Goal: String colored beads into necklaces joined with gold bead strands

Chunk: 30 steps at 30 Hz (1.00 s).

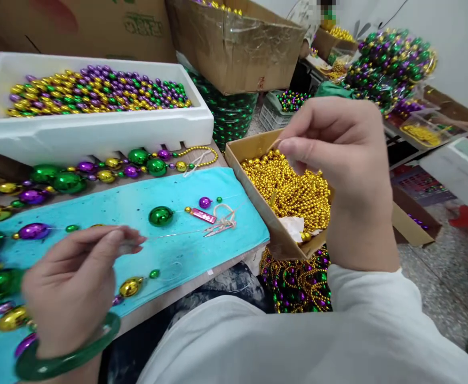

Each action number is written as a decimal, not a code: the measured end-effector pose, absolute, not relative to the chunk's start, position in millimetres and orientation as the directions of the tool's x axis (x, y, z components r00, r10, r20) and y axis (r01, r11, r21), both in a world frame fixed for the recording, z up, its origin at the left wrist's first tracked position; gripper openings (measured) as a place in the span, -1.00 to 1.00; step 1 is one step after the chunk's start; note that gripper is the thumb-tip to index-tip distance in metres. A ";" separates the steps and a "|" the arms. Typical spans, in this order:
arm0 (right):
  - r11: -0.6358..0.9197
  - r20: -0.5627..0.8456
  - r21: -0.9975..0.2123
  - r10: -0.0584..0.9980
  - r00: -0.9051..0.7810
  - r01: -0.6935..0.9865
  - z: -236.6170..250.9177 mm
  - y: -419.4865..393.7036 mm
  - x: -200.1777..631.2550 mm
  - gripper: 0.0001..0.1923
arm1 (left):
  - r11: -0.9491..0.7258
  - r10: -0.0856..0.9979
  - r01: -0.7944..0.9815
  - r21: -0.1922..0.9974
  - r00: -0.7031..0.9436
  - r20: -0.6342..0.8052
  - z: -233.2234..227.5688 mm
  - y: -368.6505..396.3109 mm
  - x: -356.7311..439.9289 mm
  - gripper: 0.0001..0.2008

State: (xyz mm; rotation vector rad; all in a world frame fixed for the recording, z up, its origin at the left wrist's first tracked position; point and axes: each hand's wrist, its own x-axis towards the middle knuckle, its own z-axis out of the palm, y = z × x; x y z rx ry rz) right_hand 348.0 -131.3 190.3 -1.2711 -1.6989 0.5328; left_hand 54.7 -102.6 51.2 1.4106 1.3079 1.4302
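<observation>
Worktop (217,266) fills the left of our view, spread with a turquoise cloth (169,197). At eleven o'clock we see a white foam box (97,133) heaped with purple, gold and green beads, and behind it, at twelve, a brown carton (237,53). Just off the cloth's edge, at two o'clock from its middle, sits a cardboard box (234,154) of gold bead strands (290,192). Our right hand (338,154) hangs over that box, thumb and forefinger pressed together in a pinch; whether anything sits in that grip we cannot tell. Our left hand (73,282), with a green bangle (65,357) at the wrist, rests low at eight o'clock, its fingertips closed on a thin thread (177,233) that runs across the cloth toward three o'clock. Near that thread lie a large green bead (160,215), then small snips (220,228), a red tag (202,215), a gold bead (129,287) and a little purple bead (205,202).
</observation>
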 end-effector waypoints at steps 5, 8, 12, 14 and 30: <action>0.353 0.309 -0.934 0.878 -0.365 0.058 191.0 -106.4 274.2 -0.84 | -0.134 0.978 -0.259 0.956 0.121 0.170 57.8 -98.5 102.7 -0.90; 0.269 0.284 -0.958 0.835 -0.470 -0.101 182.7 -86.7 238.0 -0.80 | 0.006 0.959 -0.447 0.895 0.256 0.121 51.8 -90.9 119.2 -0.85; 0.154 0.224 -0.972 0.847 -0.481 -0.180 161.2 -56.4 218.1 -0.82 | 0.224 0.921 -0.548 0.806 0.389 0.008 43.0 -91.7 124.6 -0.79; 0.105 0.181 -0.975 0.885 -0.429 -0.197 146.8 -43.2 217.7 -0.81 | 0.337 0.887 -0.567 0.752 0.459 -0.052 36.9 -94.5 124.9 -0.79; -0.164 -0.076 -0.968 0.915 -0.395 -0.192 103.2 -35.8 217.5 -0.79 | 0.222 0.974 -0.612 0.759 0.181 -0.139 -4.1 -79.5 155.2 -0.73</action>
